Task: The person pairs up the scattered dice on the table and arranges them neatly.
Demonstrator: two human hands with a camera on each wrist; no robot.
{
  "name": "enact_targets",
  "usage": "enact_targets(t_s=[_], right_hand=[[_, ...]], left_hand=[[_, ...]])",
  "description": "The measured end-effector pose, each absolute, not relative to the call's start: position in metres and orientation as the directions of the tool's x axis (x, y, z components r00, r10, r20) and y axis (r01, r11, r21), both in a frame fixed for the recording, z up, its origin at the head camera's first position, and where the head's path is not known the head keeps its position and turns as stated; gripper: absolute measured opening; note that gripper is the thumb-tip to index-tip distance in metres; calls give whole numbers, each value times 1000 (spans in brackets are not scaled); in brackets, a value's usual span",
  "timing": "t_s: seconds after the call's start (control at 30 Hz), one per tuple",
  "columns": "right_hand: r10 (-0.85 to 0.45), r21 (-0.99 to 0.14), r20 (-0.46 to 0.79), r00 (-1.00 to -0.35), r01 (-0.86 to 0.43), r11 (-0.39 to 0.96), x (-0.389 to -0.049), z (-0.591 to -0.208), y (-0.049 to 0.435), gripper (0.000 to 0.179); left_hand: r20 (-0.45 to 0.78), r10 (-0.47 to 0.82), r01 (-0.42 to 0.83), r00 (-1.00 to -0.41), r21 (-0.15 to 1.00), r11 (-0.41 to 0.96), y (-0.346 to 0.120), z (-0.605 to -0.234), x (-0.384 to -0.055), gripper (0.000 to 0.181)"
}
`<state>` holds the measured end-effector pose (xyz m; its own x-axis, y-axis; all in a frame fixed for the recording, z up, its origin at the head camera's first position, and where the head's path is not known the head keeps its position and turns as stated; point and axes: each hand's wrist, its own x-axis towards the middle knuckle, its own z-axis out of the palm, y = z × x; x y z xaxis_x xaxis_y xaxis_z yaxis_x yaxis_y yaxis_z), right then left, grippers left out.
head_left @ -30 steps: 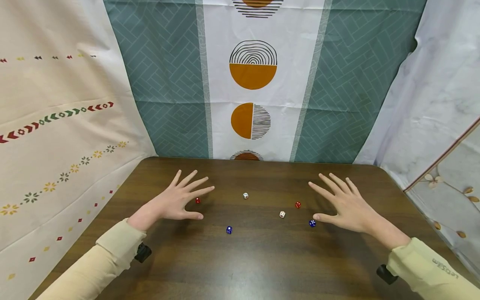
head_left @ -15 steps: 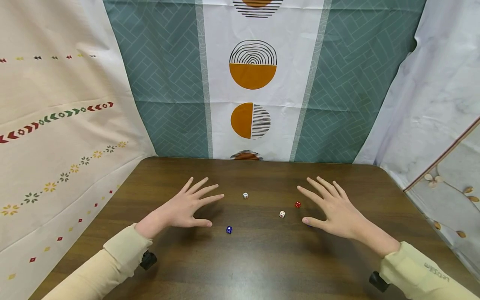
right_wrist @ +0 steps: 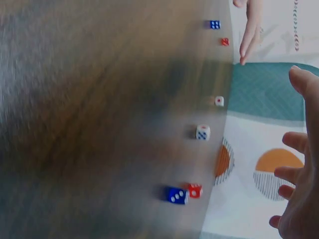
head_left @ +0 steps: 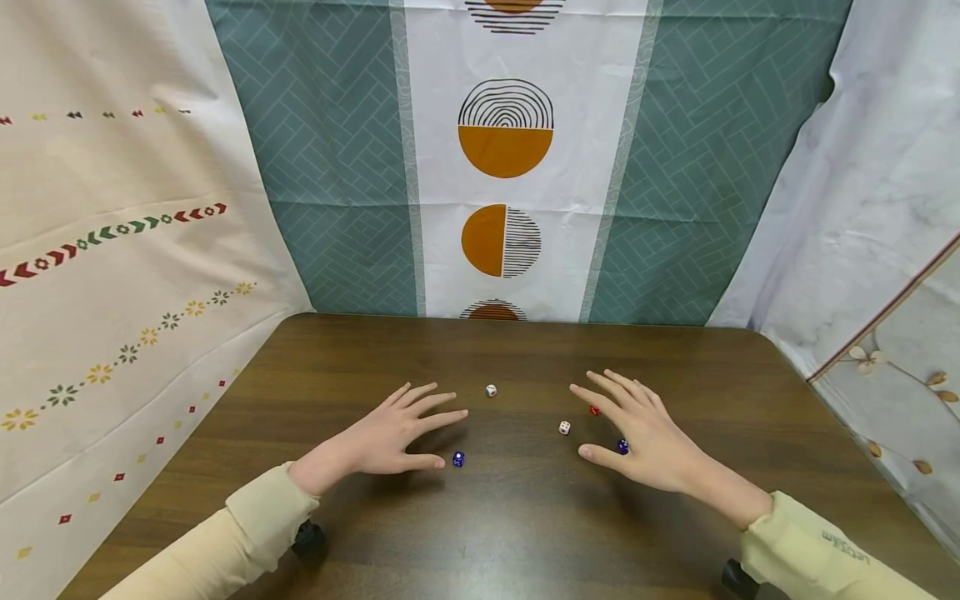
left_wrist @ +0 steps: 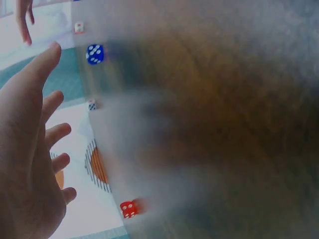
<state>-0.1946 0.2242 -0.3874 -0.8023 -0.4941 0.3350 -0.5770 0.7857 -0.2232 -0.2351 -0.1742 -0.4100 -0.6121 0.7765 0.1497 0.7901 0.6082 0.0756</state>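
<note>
My left hand (head_left: 392, 435) is held over the wooden table with straight, spread fingers and holds nothing. Just past its thumb tip lies a blue die (head_left: 458, 458). A red die (left_wrist: 128, 209) shows in the left wrist view; in the head view the left hand hides it. My right hand (head_left: 651, 435), also spread and holding nothing, hovers above a second blue die (head_left: 622, 447) and a second red die (head_left: 595, 410), which its fingers partly cover. One white die (head_left: 564, 427) lies left of the right hand's thumb. Another white die (head_left: 491, 390) sits farther back, between the hands.
The brown table (head_left: 480, 533) ends at a teal and white patterned cloth (head_left: 345, 167) hanging behind it. A cream cloth (head_left: 135, 250) hangs on the left, and a marbled white one (head_left: 870, 183) on the right. Dark wrist cameras sit under both sleeves.
Both hands have moved inward and nearer to me, fingers still spread. The left hand now covers the left red die in the head view. The dice have not moved.
</note>
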Motion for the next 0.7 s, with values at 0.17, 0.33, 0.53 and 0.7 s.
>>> enact_targets(t_s=[0.17,0.33,0.53,0.7], right_hand=[[-487,-250,347,-802,-580,776,-192,-395,215,74],[-487,-261,366,-793,-590,764,-188,-404,205,72],[-487,-283,389,-782,-604,745,-183,-412,194,69],[-484,-309,367,-794,-595,742,-178,-417,185,68]], left_hand=[[170,783,801,-598,98,591,-169,-417,-233,67],[142,767,777,-625,209,594,-165,-422,-229,67],[116,740,733,-663,300,610,-160,-427,-223,67],[158,714,717,-682,339,609,-157,-432,-221,63]])
